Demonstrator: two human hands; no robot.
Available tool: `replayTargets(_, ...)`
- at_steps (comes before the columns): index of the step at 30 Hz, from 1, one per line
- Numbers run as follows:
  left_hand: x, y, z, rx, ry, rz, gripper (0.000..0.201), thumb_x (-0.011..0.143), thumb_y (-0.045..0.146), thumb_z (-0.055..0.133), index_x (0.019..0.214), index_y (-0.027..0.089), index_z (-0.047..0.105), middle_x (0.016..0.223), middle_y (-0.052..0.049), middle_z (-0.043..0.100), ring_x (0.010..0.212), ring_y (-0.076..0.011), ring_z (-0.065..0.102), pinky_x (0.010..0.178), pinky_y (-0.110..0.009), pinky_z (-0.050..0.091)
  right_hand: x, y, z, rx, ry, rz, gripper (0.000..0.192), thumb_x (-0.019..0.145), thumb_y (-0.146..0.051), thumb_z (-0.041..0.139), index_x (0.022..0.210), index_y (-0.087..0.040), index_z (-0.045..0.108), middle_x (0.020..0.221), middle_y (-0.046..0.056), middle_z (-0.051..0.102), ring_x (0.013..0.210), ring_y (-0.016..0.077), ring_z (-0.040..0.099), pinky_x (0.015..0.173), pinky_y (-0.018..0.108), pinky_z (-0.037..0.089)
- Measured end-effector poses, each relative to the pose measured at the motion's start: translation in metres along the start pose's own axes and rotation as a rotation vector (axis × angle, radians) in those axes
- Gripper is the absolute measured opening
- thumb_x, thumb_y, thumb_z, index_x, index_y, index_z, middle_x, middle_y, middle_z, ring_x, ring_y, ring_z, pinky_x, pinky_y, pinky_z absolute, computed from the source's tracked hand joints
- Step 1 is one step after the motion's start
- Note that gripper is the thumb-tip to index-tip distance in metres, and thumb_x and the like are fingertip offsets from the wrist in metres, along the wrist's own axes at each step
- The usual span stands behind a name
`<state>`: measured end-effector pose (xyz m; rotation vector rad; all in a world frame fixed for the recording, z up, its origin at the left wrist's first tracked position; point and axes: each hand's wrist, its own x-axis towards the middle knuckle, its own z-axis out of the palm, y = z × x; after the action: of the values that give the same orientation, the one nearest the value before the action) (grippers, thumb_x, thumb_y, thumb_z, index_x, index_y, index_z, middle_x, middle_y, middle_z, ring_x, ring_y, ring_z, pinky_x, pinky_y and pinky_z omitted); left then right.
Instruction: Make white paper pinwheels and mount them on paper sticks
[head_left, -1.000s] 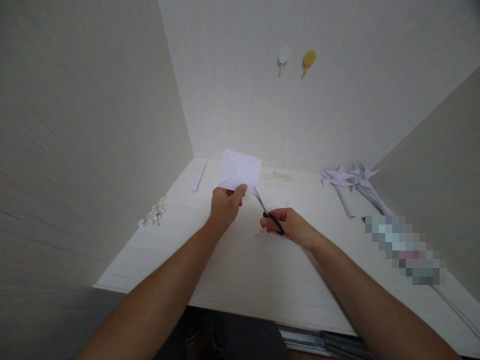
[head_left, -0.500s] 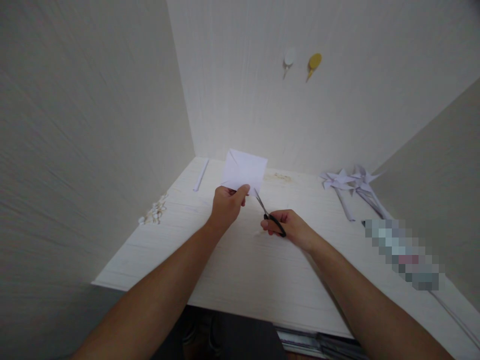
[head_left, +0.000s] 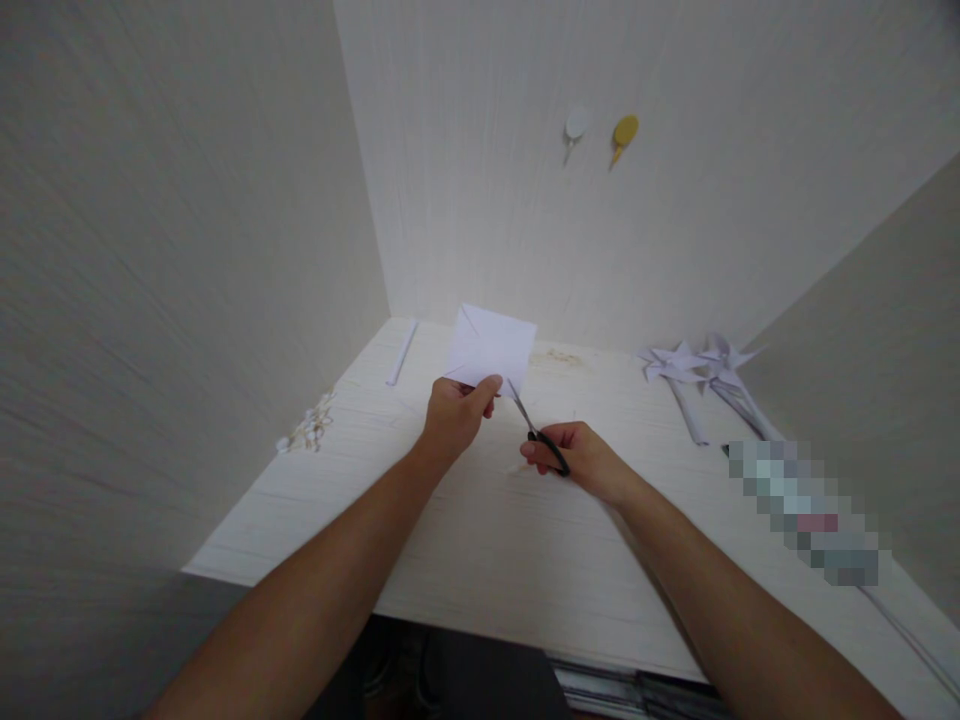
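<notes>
My left hand [head_left: 454, 415] pinches the lower edge of a white square of creased paper [head_left: 491, 345] and holds it up above the pale table [head_left: 480, 530]. My right hand [head_left: 581, 458] grips black-handled scissors [head_left: 536, 430]. Their blades point up and to the left, with the tips at the paper's lower right corner. Both forearms reach in from the bottom of the view.
Finished white paper pinwheels on sticks [head_left: 701, 365] lie at the back right. A rolled paper stick [head_left: 401, 352] lies at the back left, near a small pile of pale bits [head_left: 307, 428]. Walls enclose the table on three sides; two hooks [head_left: 600, 135] hang on the back wall.
The paper has turned slightly in my left hand. The scissors have edged up so their tips meet the paper's lower right corner.
</notes>
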<state>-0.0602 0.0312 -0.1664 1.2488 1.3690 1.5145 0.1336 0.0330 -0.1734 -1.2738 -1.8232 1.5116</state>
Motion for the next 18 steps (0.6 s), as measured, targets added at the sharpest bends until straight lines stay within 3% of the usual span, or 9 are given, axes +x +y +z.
replayTargets(18,0.0023,-0.0020,-0.0002,0.022,-0.001,-0.015,0.042,0.075,0.047,0.065,0.043,0.022,0.053,0.043,0.002,0.051,0.044,-0.0116,0.046,0.050,-0.027,0.036,-0.0023,-0.0054,0.0045,-0.009,0.027,0.018,0.058,0.059,-0.073,0.082,0.056,-0.019,0.062,0.051,-0.003,0.053,0.049,0.0091,0.036,0.051,0.029,0.026)
